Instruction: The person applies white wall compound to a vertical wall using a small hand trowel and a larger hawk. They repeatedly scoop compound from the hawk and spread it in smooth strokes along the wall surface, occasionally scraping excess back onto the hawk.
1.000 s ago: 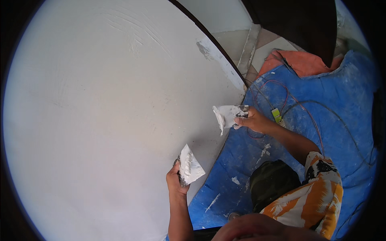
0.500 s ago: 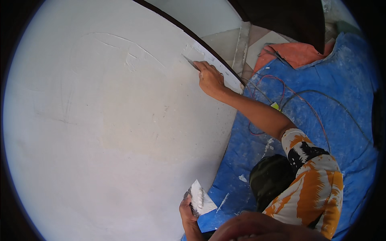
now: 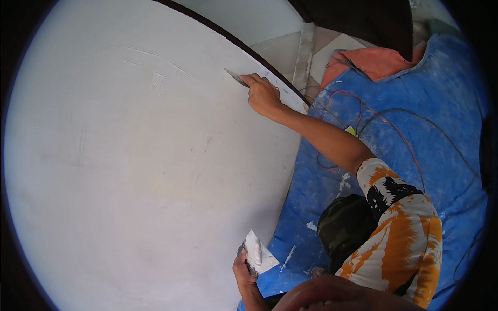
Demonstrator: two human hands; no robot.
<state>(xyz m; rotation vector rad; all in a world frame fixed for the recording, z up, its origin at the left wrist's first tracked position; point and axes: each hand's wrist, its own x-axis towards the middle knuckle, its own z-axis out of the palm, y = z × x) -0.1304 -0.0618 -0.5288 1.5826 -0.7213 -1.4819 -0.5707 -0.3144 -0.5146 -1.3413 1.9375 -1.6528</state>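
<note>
As the right hand [image 3: 264, 95] grips one scraper [image 3: 236, 77] by the wall [image 3: 171, 171], the left hand [image 3: 244, 267] another [image 3: 266, 259], both seem light; hold their backs.

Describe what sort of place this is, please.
Probably a room under renovation: the white wall looks patchy, the left hand holds a scraper with white paste, and a spattered blue sheet lies spread out.

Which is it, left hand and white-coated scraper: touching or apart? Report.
Touching. The head view shows the left hand closed on the white-coated scraper at its dark edge.
</note>
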